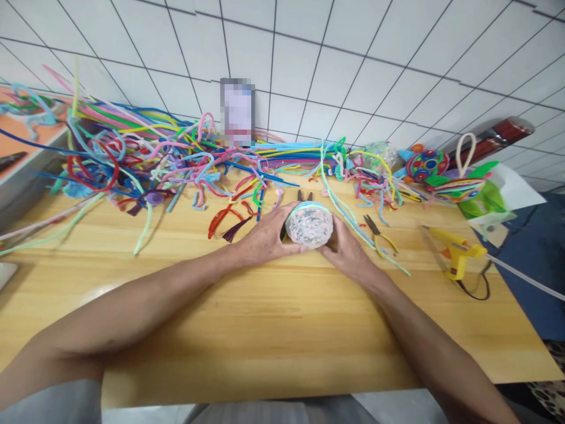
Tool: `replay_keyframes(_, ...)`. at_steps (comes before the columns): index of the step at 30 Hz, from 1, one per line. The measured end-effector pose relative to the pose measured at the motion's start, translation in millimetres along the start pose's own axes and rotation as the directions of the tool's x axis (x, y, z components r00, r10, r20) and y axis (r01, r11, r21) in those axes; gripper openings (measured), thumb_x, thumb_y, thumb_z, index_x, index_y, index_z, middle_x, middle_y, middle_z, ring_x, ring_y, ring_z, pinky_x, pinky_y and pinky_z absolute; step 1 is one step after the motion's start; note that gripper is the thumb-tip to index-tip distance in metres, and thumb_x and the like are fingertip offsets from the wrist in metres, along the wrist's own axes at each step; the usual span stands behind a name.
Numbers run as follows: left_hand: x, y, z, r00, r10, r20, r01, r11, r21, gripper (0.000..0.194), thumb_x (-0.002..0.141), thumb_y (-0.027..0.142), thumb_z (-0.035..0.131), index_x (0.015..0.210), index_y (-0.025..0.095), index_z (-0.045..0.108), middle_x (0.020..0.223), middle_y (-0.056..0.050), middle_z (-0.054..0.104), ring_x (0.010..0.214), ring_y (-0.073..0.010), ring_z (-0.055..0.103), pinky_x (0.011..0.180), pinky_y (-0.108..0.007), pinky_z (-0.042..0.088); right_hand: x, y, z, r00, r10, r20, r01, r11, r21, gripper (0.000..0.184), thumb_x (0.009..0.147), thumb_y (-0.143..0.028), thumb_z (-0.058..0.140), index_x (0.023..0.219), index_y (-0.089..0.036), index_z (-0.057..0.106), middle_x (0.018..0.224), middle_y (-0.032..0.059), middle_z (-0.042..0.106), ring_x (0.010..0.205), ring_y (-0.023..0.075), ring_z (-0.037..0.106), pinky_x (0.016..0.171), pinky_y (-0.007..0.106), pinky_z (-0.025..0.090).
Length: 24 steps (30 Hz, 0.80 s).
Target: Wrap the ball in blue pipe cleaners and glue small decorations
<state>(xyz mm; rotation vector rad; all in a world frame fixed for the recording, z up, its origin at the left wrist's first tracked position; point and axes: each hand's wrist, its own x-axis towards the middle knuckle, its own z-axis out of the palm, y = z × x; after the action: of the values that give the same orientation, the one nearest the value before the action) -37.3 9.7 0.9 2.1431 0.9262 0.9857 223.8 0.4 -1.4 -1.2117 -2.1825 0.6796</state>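
Between my two hands is a round ball point(309, 227), whitish and speckled grey and pink, with a light blue and green band around its far side. My left hand point(270, 235) is curved around the ball's left side, and my right hand point(346, 246) grips it from the right. The far fingers of both hands are hidden behind it. Just beyond the ball, the dark tips of a tool point(304, 195) show. Pliers with yellow handles point(378, 234) lie to the right of my right hand.
Tangled, colourful pipe cleaners point(176, 159) run along the wall. A phone point(237, 112) leans there, its screen blurred. On the right lie a yellow glue gun point(457, 250) with a cord and a decorated ball point(427, 164). A grey-walled box point(35, 159) stands at left.
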Motion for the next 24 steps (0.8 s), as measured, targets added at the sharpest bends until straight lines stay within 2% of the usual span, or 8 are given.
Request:
replay_keyframes(5, 5.3, 1.4, 4.8, 0.999, -0.048, -0.015, 0.049, 0.997, 0.064, 0.088, 0.085, 0.052, 0.081, 0.155, 0.019, 0.038, 0.155, -0.02, 0.055, 0.146, -0.0365, 0.051, 0.127, -0.061, 0.034, 3.7, 13.3, 0.4, 0.998, 0.057, -0.021, -0.056, 0.997, 0.047, 0.072, 0.089, -0.03, 0.067, 0.155, -0.022, 0.039, 0.149, 0.0176, 0.058, 0.137, 0.0347, 0.056, 0.114, 0.057, 0.047)
replay_keyframes(7, 4.9, 2.5, 7.1, 0.997, -0.073, -0.016, 0.074, 0.992, 0.107, 0.09, 0.085, 0.054, 0.081, 0.156, 0.02, 0.037, 0.156, -0.019, 0.054, 0.15, -0.0377, 0.047, 0.127, -0.062, 0.032, 3.3, 15.4, 2.5, 0.995, 0.089, -0.045, -0.087, 0.995, 0.045, 0.073, 0.087, -0.028, 0.067, 0.154, -0.022, 0.039, 0.149, 0.0174, 0.058, 0.137, 0.0346, 0.057, 0.114, 0.057, 0.048)
replay_keyframes(10, 0.3, 5.7, 8.1, 0.991, -0.134, -0.021, 0.135, 0.957, 0.255, 0.1, 0.079, 0.059, 0.084, 0.157, 0.018, 0.036, 0.159, -0.021, 0.049, 0.156, -0.0428, 0.034, 0.125, -0.064, 0.033, 2.3, 12.7, 5.4, 0.99, 0.099, -0.103, -0.098, 0.995, 0.018, 0.071, 0.083, -0.026, 0.067, 0.15, -0.021, 0.043, 0.147, 0.0175, 0.059, 0.134, 0.0344, 0.058, 0.112, 0.056, 0.049)
replay_keyframes(13, -5.0, 10.3, 5.9, 0.976, -0.217, -0.021, 0.206, 0.884, 0.421, 0.102, 0.076, 0.061, 0.085, 0.154, 0.012, 0.04, 0.153, -0.026, 0.053, 0.149, -0.0467, 0.042, 0.12, -0.065, 0.037, 1.4, 6.3, 7.1, 0.981, 0.115, -0.157, -0.118, 0.993, -0.011, 0.064, 0.082, -0.028, 0.067, 0.143, -0.021, 0.05, 0.138, 0.016, 0.064, 0.125, 0.0339, 0.063, 0.105, 0.053, 0.054)
replay_keyframes(16, -6.5, 15.2, 1.9, 0.965, -0.26, 0.039, 0.21, 0.854, 0.477, 0.087, 0.085, 0.053, 0.08, 0.152, 0.012, 0.042, 0.145, -0.023, 0.061, 0.137, -0.0434, 0.055, 0.117, -0.062, 0.041, 0.2, 0.9, 8.1, 0.977, 0.127, -0.17, -0.136, 0.99, -0.042, 0.059, 0.081, -0.028, 0.066, 0.138, -0.021, 0.054, 0.129, 0.0147, 0.068, 0.115, 0.0333, 0.066, 0.096, 0.051, 0.057)
replay_keyframes(19, -4.9, 18.8, -1.9, 0.96, -0.267, 0.088, 0.194, 0.856, 0.479, 0.069, 0.092, 0.04, 0.071, 0.15, 0.014, 0.043, 0.135, -0.019, 0.069, 0.128, -0.0401, 0.063, 0.108, -0.058, 0.047, -1.2, -2.4, 8.4, 0.978, 0.136, -0.159, -0.143, 0.989, -0.034, 0.06, 0.079, -0.027, 0.065, 0.138, -0.021, 0.053, 0.128, 0.014, 0.068, 0.109, 0.0313, 0.067, 0.093, 0.048, 0.058)
replay_keyframes(24, -3.5, 21.0, -4.8, 0.961, -0.258, 0.096, 0.183, 0.86, 0.477, 0.056, 0.092, 0.027, 0.064, 0.144, 0.013, 0.048, 0.118, -0.017, 0.074, 0.116, -0.0373, 0.069, 0.099, -0.052, 0.051, -3.0, -6.5, 7.2, 0.982, 0.146, -0.121, -0.149, 0.989, -0.02, 0.062, 0.079, -0.026, 0.066, 0.139, -0.022, 0.051, 0.13, 0.0137, 0.067, 0.106, 0.0307, 0.068, 0.092, 0.047, 0.059)
